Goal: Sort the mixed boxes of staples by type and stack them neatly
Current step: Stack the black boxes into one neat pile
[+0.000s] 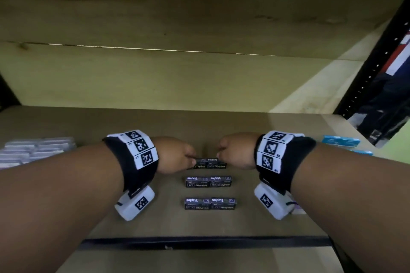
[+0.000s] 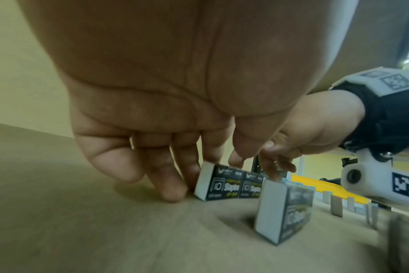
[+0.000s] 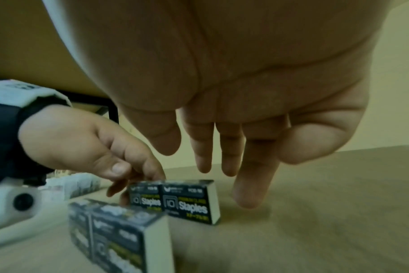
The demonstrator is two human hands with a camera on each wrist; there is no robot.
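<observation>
Three pairs of black "Staples" boxes lie in a column on the wooden shelf (image 1: 255, 224): a far pair (image 1: 208, 163), a middle pair (image 1: 208, 181) and a near pair (image 1: 210, 203). My left hand (image 1: 188, 158) is at the far pair's left end. In the left wrist view its fairly straight fingers (image 2: 173, 184) touch the white end face of that pair (image 2: 229, 184), with the thumb just above. My right hand (image 1: 221, 153) hangs at the right end. Its straight fingers (image 3: 250, 184) are beside and above the pair (image 3: 187, 201), with a small gap. The middle pair (image 3: 119, 234) stands blurred in front.
Clear plastic packs (image 1: 33, 150) lie at the shelf's left. Blue boxes (image 1: 340, 141) sit at the right. A black metal rim (image 1: 199, 242) runs along the shelf's front edge. A black perforated upright (image 1: 372, 68) rises at the right, and a wooden back panel (image 1: 155, 77) closes the rear.
</observation>
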